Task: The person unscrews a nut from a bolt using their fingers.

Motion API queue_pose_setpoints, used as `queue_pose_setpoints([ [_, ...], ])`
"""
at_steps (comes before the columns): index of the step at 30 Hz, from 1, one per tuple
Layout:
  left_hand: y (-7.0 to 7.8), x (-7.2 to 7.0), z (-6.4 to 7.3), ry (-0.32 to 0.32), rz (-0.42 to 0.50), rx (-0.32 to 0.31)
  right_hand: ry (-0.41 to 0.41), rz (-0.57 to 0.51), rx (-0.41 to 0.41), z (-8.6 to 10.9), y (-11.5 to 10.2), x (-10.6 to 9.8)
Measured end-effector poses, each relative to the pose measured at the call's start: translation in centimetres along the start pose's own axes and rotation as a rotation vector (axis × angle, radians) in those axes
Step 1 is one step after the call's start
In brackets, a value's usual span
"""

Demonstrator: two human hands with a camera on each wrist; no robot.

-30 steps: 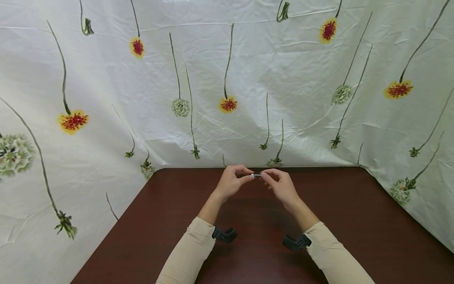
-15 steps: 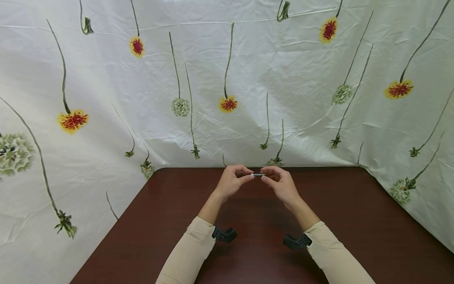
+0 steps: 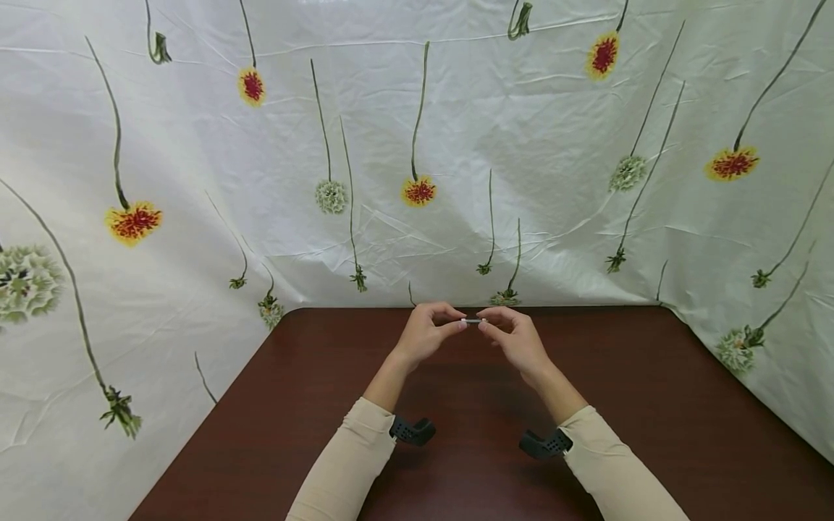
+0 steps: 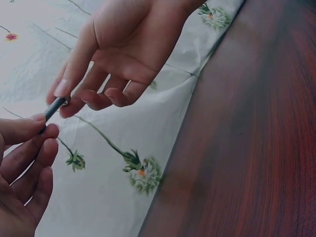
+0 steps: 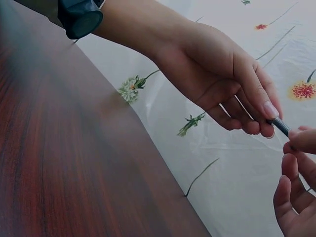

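A thin grey threaded bolt point(image 3: 473, 320) spans the gap between both hands, held level above the far part of the table. My left hand point(image 3: 422, 336) pinches one end between thumb and index finger. At the other end, my right hand point(image 3: 519, 343) grips with thumb and fingertips. Ridges of thread show on the bolt point(image 4: 53, 108) in the left wrist view, where a small shiny end peeks out by the right fingertips. In the right wrist view the bolt point(image 5: 282, 126) slants between the two thumbs. The fingertips hide both ends in part.
The dark red-brown table point(image 3: 469, 449) reaches under both forearms to its rounded far corners. A white flower-printed cloth point(image 3: 560, 130) hangs behind it and along both sides. Dark bands point(image 3: 413, 431) with camera mounts sit on both wrists.
The right thumb and fingers part slightly, then close again around their end of the bolt. The left hand and the bolt stay nearly in place.
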State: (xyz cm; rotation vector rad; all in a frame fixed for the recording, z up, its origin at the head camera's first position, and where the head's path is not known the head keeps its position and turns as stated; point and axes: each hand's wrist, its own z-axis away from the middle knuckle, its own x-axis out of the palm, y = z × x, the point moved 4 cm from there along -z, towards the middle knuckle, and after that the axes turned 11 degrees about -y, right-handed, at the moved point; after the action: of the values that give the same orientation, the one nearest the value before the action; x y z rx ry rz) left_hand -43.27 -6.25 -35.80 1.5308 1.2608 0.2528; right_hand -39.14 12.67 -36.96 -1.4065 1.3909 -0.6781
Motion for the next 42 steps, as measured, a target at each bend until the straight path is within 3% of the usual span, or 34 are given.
queue_pose_setpoints([
  [5,-0.03,-0.08,-0.06,0.003,0.009,-0.003,-0.011,-0.007,-0.024,0.06,-0.28,-0.09],
  [15,0.08,-0.01,-0.05,-0.008,0.017,-0.004,0.016,-0.007,0.074,-0.07,0.29,-0.17],
  [24,-0.02,-0.01,0.02,-0.009,0.022,-0.014,-0.004,-0.013,0.015,-0.13,0.18,-0.29],
  [34,-0.02,-0.09,-0.03,-0.008,0.017,-0.002,-0.001,-0.004,0.075,-0.08,0.13,-0.06],
  [42,-0.06,-0.02,0.10,-0.004,0.017,-0.017,-0.020,-0.015,0.045,-0.05,0.18,-0.09],
])
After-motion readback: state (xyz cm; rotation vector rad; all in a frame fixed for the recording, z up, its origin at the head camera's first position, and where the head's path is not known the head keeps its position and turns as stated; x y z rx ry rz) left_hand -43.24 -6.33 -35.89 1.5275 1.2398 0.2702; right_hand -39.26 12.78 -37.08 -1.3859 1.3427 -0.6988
